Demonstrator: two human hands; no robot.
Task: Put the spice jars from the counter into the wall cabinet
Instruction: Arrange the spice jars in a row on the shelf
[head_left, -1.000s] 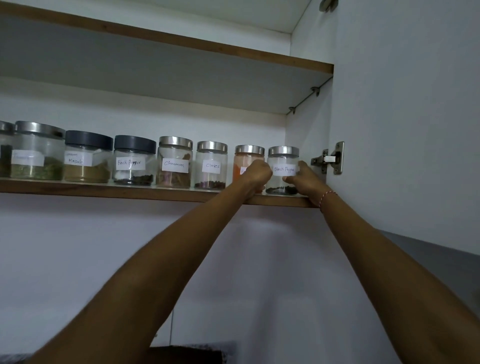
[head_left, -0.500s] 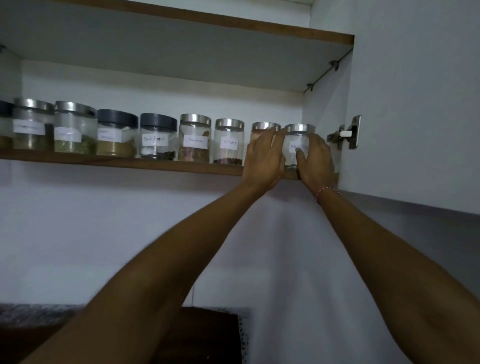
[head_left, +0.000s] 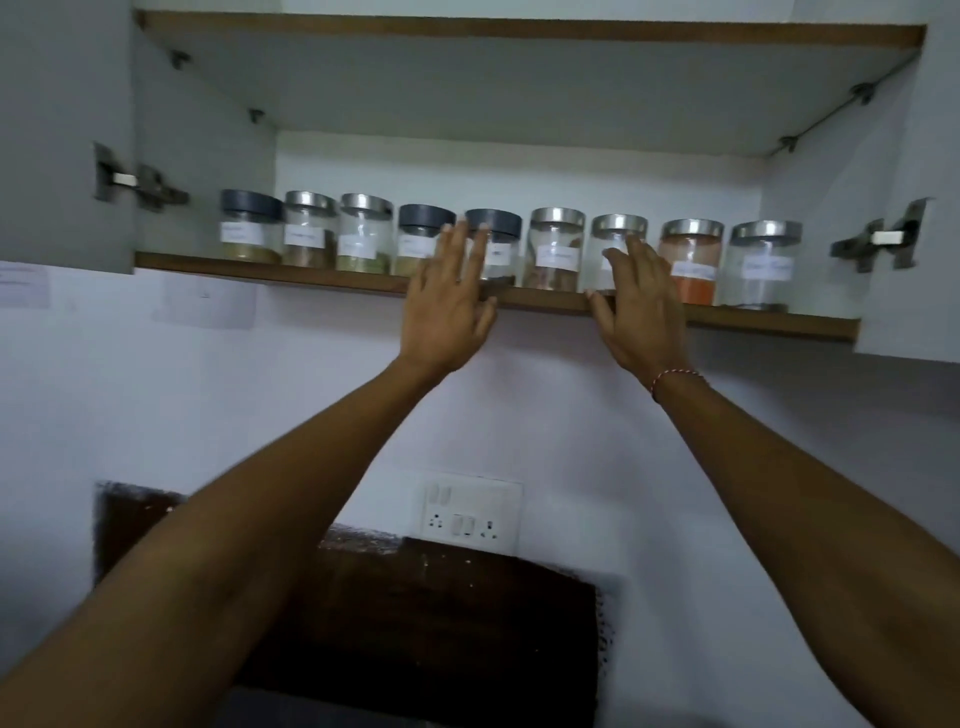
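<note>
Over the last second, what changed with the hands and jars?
Both hands let go of the two rightmost jars and moved left along the shelf. The left hand now lies open in front of a dark-lidded jar, the right hand open in front of a silver-lidded jar. The orange-spice jar and the end jar stand free. The row of jars is unchanged.

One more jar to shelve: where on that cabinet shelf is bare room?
Bare shelf shows right of the last steel-lidded jar, before the right hinge, and a narrower patch left of the first grey-lidded jar. Between them, jars stand packed close.
</note>
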